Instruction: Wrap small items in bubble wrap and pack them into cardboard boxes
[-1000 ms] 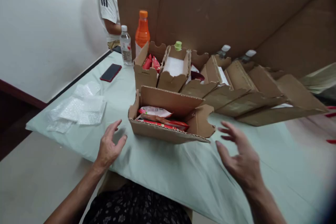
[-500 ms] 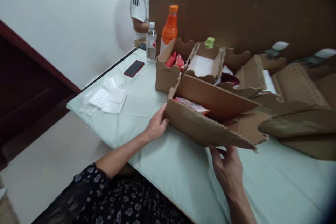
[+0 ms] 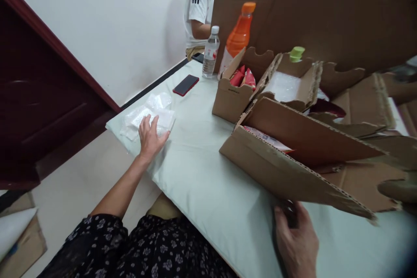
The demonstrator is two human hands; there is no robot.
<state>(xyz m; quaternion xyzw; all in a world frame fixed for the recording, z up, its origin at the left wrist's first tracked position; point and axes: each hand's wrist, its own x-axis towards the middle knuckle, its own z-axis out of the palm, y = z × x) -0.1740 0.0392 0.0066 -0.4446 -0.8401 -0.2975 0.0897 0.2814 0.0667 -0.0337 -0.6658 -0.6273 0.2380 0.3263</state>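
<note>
So it's just the one head cam, looking forward and down over the tabletop [image 3: 198, 152] from pretty close, with the wearer's lap [image 3: 156, 247] at the bottom of the frame. Both the left hand [image 3: 151, 141] and right hand [image 3: 298, 239] are in shot. The view's kinda skewed, so the table edge slants, with a door [image 3: 55, 82] at left and a cardboard panel [image 3: 312, 13] up top right.

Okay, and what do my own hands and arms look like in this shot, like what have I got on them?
Your left hand and right hand are both without gloves. The left arm has a loose black sleeve printed with small, pale flowers, ending around the elbow. The right sleeve is out of view.
</note>
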